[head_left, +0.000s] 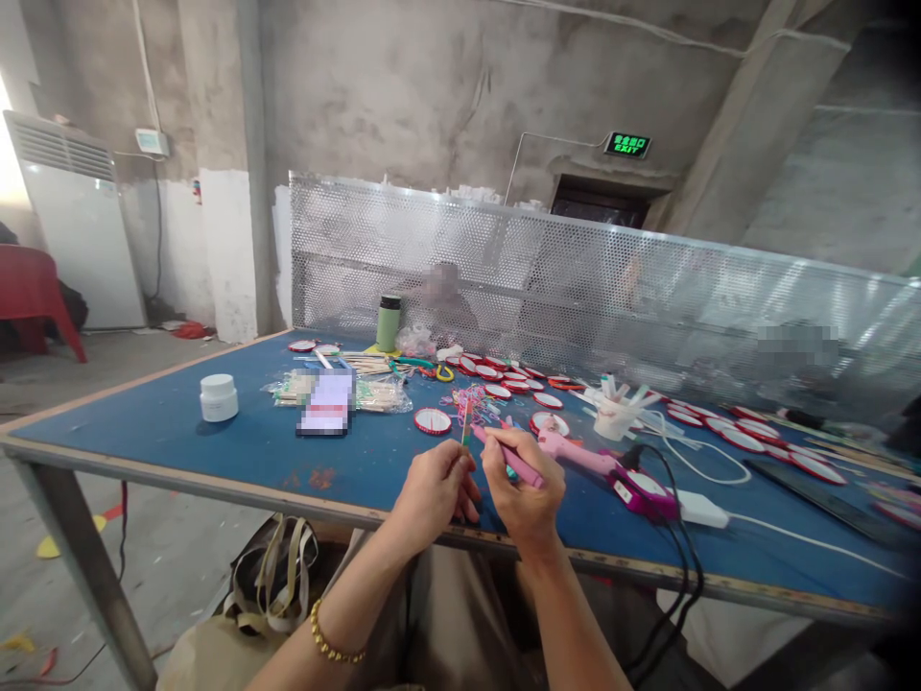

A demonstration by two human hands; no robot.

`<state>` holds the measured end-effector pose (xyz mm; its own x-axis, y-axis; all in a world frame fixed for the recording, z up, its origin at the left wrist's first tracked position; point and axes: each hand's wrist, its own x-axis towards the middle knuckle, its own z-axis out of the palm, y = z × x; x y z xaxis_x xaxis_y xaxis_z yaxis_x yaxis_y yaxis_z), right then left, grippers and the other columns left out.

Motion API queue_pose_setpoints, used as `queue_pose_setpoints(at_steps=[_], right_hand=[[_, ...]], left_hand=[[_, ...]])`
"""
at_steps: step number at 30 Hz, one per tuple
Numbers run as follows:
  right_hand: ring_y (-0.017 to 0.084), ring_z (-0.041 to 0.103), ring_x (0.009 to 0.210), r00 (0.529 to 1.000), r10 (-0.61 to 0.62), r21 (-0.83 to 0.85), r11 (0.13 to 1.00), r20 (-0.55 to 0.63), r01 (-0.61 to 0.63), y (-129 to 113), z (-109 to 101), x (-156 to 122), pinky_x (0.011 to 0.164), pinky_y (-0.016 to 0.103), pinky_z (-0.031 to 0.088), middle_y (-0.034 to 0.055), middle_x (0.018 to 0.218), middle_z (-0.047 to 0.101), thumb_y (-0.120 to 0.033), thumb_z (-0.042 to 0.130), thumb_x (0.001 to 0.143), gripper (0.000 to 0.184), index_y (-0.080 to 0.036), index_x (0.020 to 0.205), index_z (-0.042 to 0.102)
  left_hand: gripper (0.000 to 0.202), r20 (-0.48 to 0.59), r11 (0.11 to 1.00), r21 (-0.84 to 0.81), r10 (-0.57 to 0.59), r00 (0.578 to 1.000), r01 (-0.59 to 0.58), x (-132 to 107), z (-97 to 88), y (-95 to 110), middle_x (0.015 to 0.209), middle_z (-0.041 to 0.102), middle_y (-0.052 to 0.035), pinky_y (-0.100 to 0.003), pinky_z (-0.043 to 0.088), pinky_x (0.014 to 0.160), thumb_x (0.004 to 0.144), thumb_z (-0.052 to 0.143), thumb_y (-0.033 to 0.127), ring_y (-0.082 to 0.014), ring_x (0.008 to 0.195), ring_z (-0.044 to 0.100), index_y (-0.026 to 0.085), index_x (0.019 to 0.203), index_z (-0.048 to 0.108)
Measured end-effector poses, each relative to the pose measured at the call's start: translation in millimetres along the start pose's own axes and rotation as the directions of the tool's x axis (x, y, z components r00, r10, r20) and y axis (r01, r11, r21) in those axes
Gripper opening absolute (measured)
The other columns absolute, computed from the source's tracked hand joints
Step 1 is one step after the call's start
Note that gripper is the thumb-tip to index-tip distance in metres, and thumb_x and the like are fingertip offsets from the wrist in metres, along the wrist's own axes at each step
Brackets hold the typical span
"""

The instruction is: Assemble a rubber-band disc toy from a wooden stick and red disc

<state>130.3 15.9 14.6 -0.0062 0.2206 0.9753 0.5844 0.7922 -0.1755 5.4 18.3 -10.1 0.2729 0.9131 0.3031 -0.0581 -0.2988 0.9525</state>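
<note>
My left hand (434,489) is closed around a thin wooden stick (466,422) with coloured marks, holding it upright over the near edge of the blue table (216,441). My right hand (524,485) grips a pink marker pen (512,463) whose tip points left at the stick. The two hands almost touch. Just beyond them lie a pink glue gun (572,449), a red-rimmed round disc (433,420) and a tangle of coloured rubber bands (479,398).
A white jar (219,396), packets of wooden sticks (374,392), a green flask (388,323) and several more red-rimmed discs (755,432) lie on the table. White and black cables (691,461) run right. A perforated metal screen (576,278) backs the table. A bag (277,571) sits below.
</note>
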Motion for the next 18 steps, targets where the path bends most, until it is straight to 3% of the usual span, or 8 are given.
queue_pose_setpoints(at_steps=[18], right_hand=[[0.012,0.064,0.064,0.998,-0.020,-0.013,1.000,0.054,0.021,0.2,0.4,1.6,0.064,0.023,0.053,-0.0003,0.076,0.069,-0.010,0.059,0.085,0.013,-0.020,0.089,0.065]], left_hand=[[0.018,0.001,1.000,-0.010,0.006,1.000,-0.006,-0.2,0.7,2.2,0.061,0.063,0.0016,-0.019,0.040,0.040,0.090,0.041,0.033,-0.0116,0.043,0.061,0.020,0.081,0.049]])
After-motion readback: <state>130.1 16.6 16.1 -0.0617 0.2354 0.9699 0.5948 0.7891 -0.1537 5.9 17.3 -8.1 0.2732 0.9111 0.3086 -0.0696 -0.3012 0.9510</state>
